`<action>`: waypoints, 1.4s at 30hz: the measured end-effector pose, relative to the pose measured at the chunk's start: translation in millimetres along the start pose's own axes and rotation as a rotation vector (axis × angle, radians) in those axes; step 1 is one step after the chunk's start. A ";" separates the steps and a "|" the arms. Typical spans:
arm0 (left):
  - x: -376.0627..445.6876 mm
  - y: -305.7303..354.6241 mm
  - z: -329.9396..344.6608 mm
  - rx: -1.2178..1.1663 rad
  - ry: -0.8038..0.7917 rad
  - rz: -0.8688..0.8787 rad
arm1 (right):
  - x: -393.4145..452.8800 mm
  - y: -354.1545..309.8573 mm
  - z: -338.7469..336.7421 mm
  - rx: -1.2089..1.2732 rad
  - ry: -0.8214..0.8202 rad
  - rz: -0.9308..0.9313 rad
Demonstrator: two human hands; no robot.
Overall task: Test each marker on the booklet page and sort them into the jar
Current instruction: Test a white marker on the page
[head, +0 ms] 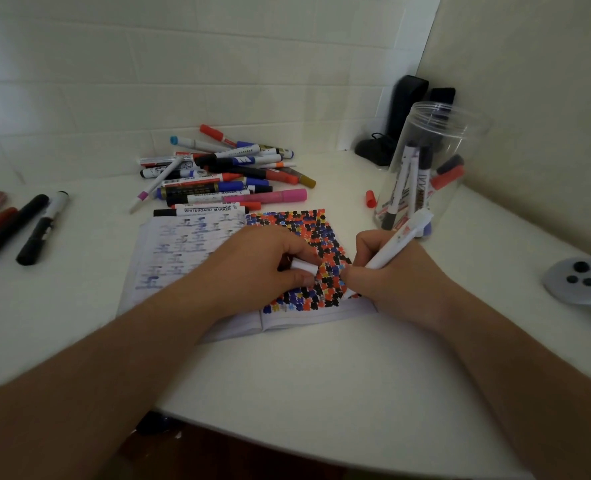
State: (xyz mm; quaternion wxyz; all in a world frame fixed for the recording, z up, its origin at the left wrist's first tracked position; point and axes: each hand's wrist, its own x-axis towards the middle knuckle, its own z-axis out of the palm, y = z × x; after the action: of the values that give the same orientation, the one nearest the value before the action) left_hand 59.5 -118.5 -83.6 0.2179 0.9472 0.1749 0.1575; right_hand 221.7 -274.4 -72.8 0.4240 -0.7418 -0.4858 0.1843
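Note:
An open booklet (190,251) lies on the white table, its right page (307,230) covered in red, black and blue marks. My right hand (391,275) grips a white marker (398,240), tip down on that page. My left hand (262,268) rests on the booklet and holds a small white cap (303,266) between its fingers. A clear plastic jar (429,168) stands at the right, tilted in view, with several markers inside. A pile of markers (224,171) lies behind the booklet.
Several black and red markers (20,223) lie at the far left. A loose red cap (370,198) sits beside the jar. Dark objects (401,116) stand in the back corner. A grey controller (579,278) rests at the right edge. Tiled walls enclose the table.

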 end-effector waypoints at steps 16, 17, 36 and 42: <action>-3.3 0.7 -0.6 -0.062 0.044 -0.022 | 5.3 3.3 -0.7 -0.016 0.094 -0.011; -3.7 0.9 -0.6 -0.069 0.047 -0.029 | 5.7 4.0 0.5 -0.023 0.121 -0.041; -4.4 5.8 0.2 -0.103 0.067 -0.019 | 6.7 0.9 -5.0 0.153 0.118 -0.113; -5.4 3.2 0.9 -0.143 0.069 -0.032 | 4.5 -6.8 -10.3 0.708 -0.033 0.028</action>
State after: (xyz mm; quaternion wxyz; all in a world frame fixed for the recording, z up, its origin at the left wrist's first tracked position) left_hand 55.9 -123.7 -84.1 0.2812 0.9203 0.1858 0.1987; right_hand 226.9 -274.0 -60.9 0.6442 -0.5524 -0.3883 0.3592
